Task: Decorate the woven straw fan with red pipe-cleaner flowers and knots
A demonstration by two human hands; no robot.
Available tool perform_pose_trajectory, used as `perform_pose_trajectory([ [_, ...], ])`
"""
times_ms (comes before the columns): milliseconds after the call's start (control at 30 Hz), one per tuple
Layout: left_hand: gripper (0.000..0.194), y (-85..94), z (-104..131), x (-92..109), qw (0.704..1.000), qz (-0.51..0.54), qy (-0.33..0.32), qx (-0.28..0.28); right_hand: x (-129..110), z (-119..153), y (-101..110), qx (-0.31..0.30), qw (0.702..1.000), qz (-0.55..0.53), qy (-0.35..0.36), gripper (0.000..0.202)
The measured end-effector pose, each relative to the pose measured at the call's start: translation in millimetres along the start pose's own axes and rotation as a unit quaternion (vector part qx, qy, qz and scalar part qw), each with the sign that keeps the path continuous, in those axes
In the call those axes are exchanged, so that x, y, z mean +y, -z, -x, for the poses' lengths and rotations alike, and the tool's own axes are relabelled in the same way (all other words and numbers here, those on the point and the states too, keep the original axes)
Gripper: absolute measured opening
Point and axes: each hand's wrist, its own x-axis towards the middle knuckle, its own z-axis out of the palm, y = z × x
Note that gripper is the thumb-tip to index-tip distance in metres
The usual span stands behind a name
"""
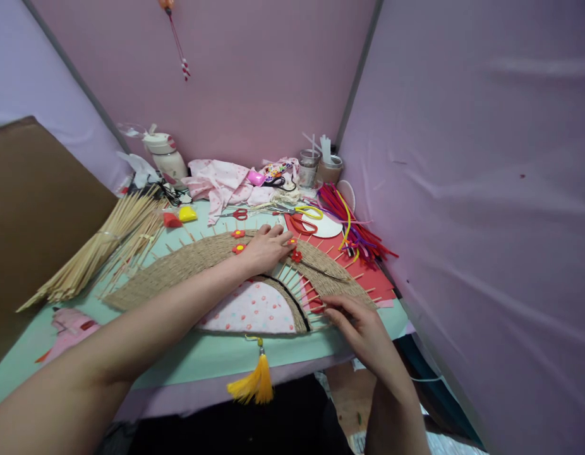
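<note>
A fan-shaped piece with a woven tan band [179, 268] on thin wooden sticks lies on the table. Its inner half-circle of pink flowered cloth [254, 306] is edged in black, and a yellow tassel [257, 379] hangs below it. My left hand [266, 248] rests on top of the band with its fingers spread, among red flowers with yellow centres [239, 249]. Near the fan's right end, the thumb and forefinger of my right hand [356, 319] come together at the sticks; what they hold, if anything, is too small to name. A thin brown twig [323, 272] lies across the band.
Bundled wooden sticks [93, 253] lie at the left beside brown cardboard [41, 221]. Behind the fan are red scissors [238, 214], yellow-handled scissors [309, 212], pink cloth [217, 180], a bottle [167, 158] and jars [330, 169]. Red and purple pipe cleaners [354, 227] lie at the right.
</note>
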Motion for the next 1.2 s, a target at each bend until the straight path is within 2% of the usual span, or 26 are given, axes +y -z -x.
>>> perform_pose_trajectory([
  [167, 0.032, 2.0, 0.7, 2.4, 1.0, 0.011, 0.009, -0.005, -1.0, 0.4, -0.3, 0.001, 1.0, -0.003, -0.004, 0.02],
  [300, 0.034, 15.1, 0.0, -1.0, 0.999, 0.024, 0.041, 0.004, -0.2, 1.0, 0.9, 0.004, 1.0, 0.004, -0.004, 0.021],
  [400, 0.035, 34.9, 1.9, -7.5, 0.994, 0.025, 0.102, 0.016, -1.2, 1.4, 2.3, 0.002, 1.0, 0.011, -0.001, 0.021],
  [500, 0.032, 57.9, 10.3, -7.3, 0.978, 0.037, 0.199, 0.041, -5.4, -1.6, 2.5, -0.001, 1.0, 0.018, 0.007, 0.02],
  [567, 0.028, 69.5, 19.4, 1.4, 0.963, 0.055, 0.257, 0.048, -9.1, -8.4, 1.7, -0.001, 0.999, 0.032, 0.02, 0.021],
  [633, 0.027, 74.3, 29.4, 16.9, 0.954, 0.082, 0.286, 0.034, -11.8, -20.5, 0.1, 0.004, 0.997, 0.06, 0.043, 0.022],
  [800, 0.025, 59.5, 44.8, 61.8, 0.952, 0.131, 0.275, -0.038, -7.6, -67.7, -7.4, 0.022, 0.976, 0.182, 0.114, 0.02],
  [933, 0.022, 44.5, 44.0, 83.6, 0.953, 0.155, 0.257, -0.035, 1.8, -98.1, -17.0, 0.01, 0.95, 0.271, 0.152, 0.025],
  [1067, 0.024, 37.3, 42.0, 94.9, 0.96, 0.168, 0.225, -0.02, 4.2, -107.4, -25.3, -0.005, 0.941, 0.286, 0.179, 0.029],
  [1200, 0.023, 32.7, 44.0, 103.5, 0.96, 0.183, 0.213, 0.01, -3.4, -103.1, -24.5, 0.026, 0.949, 0.264, 0.169, 0.029],
])
